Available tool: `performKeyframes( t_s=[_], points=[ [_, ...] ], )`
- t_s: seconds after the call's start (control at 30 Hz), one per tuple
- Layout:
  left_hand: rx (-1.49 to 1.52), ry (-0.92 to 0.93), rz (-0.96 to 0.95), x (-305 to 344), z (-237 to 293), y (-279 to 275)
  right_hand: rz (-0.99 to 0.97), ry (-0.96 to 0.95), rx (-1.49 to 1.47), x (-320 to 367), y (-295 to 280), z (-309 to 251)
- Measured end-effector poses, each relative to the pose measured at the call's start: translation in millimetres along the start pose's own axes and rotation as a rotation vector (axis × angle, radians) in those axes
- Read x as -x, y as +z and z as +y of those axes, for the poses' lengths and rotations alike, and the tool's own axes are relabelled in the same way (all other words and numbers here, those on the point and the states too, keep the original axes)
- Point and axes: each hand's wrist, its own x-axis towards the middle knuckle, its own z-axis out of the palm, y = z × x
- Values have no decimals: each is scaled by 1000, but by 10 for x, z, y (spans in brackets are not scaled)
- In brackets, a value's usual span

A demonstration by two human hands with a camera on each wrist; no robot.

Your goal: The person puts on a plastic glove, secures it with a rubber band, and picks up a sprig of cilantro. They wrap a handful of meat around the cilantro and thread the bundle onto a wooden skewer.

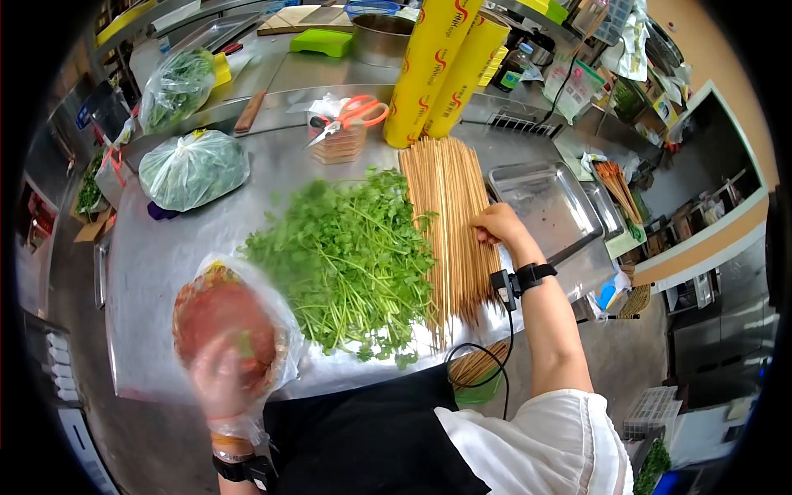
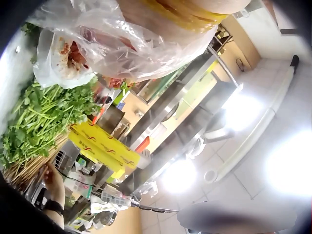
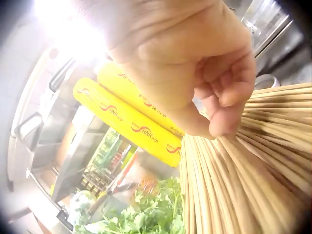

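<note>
In the head view my left hand (image 1: 221, 378), in a clear plastic glove and blurred by motion, is over the reddish raw meat (image 1: 227, 309) in a bowl lined with a plastic bag (image 1: 286, 330). A small green bit shows at its fingers; I cannot tell whether they grip it. My right hand (image 1: 500, 224) is bare and lies at the right side of a wide row of bamboo skewers (image 1: 450, 214). In the right wrist view its thumb and forefinger pinch at the skewers (image 3: 204, 180). A heap of cilantro (image 1: 355, 256) lies between the two hands.
Two yellow wrap rolls (image 1: 429, 74) stand behind the skewers, with a metal tray (image 1: 549, 206) to the right. Orange-handled scissors (image 1: 360, 110) lie on a container (image 1: 338, 147) at the back. A tied bag of greens (image 1: 194, 171) sits at the left.
</note>
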Motion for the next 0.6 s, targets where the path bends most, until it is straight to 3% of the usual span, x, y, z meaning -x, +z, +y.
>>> performKeyframes(
  t_s=[0.23, 0.3, 0.37, 0.4, 0.5, 0.57, 0.6],
  points=[
    [68, -147, 44, -11, 72, 5, -62, -63, -475, 205, -52, 46],
    [-544, 569, 26, -44, -59, -16, -103, -153, -705, 435, -17, -126],
    [84, 41, -21, -36, 70, 91, -167, -268, -975, 822, 245, -456],
    [384, -192, 74, -27, 139, 142, -179, -303, -998, 1025, 431, -625],
    [670, -272, 272, -24, 304, 364, -287, -392, -1057, 1557, 1063, -1007],
    [737, -126, 174, -17, 168, 342, -395, -408, -1099, 1742, 1471, -1124],
    [833, -208, 198, -61, 262, 386, -434, -430, -1101, 1818, 1662, -1168]
  ],
)
